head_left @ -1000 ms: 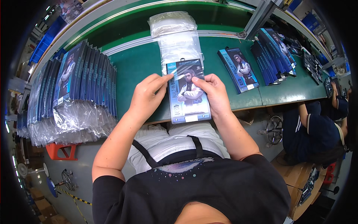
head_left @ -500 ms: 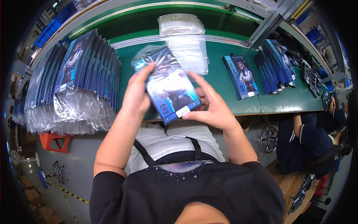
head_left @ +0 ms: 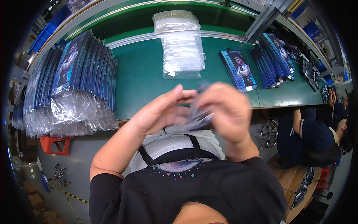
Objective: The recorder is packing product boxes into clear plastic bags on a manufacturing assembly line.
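Observation:
My right hand [head_left: 227,108], smeared by motion, is closed on a clear plastic bag [head_left: 197,118] in front of my body. The bag looks dark near its top; the printed box seen earlier is turned nearly edge-on or hidden, so its shape is hard to make out. My left hand [head_left: 160,112] curves beside the bag with thumb and fingers apart; its fingertips are close to the bag, and contact cannot be told. Beyond both hands, a stack of flat clear bags [head_left: 182,52] lies on the green table [head_left: 138,82].
Several bagged blue boxes [head_left: 71,69] stand in a row at the left. On the right lie a single blue box [head_left: 238,71] and a leaning row of more boxes [head_left: 274,58]. A metal frame post [head_left: 266,24] rises behind them. Another person [head_left: 309,138] sits at the far right.
The box, held face-up in both hands earlier, has been turned nearly edge-on or out of sight. My left hand has let go and lowered; my right hand has moved up and turned over.

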`<control>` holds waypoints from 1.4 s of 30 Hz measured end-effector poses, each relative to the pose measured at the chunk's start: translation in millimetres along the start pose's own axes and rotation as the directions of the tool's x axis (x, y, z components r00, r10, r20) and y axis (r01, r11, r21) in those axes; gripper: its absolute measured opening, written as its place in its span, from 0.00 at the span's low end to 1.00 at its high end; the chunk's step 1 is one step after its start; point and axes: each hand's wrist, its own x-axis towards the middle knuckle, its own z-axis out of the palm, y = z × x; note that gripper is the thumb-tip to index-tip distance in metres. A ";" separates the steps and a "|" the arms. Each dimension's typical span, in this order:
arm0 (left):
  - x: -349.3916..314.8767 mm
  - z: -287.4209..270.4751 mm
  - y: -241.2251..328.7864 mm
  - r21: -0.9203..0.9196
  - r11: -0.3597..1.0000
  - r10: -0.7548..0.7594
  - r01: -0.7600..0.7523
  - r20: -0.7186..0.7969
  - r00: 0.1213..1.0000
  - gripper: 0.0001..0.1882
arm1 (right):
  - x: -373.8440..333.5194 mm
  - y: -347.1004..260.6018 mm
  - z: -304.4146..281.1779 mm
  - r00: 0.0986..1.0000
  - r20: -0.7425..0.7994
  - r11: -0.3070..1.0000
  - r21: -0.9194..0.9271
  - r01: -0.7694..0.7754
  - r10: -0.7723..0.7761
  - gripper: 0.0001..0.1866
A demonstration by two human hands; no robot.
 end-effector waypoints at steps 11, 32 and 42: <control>-33.4 -29.4 13.7 0.089 0.981 0.195 -0.175 -0.341 0.920 0.32 | -3.9 33.3 6.8 0.933 -0.357 0.970 -0.215 -0.115 0.031 0.11; -93.9 18.5 63.2 0.426 0.904 0.261 -0.030 -0.496 0.828 0.32 | 2.9 40.4 -5.1 0.819 0.317 0.682 0.452 -0.575 0.479 0.08; -134.2 22.9 105.7 0.953 0.043 0.958 -0.298 0.045 0.283 0.25 | 15.7 58.4 19.7 0.809 0.100 0.743 0.342 -0.575 0.580 0.10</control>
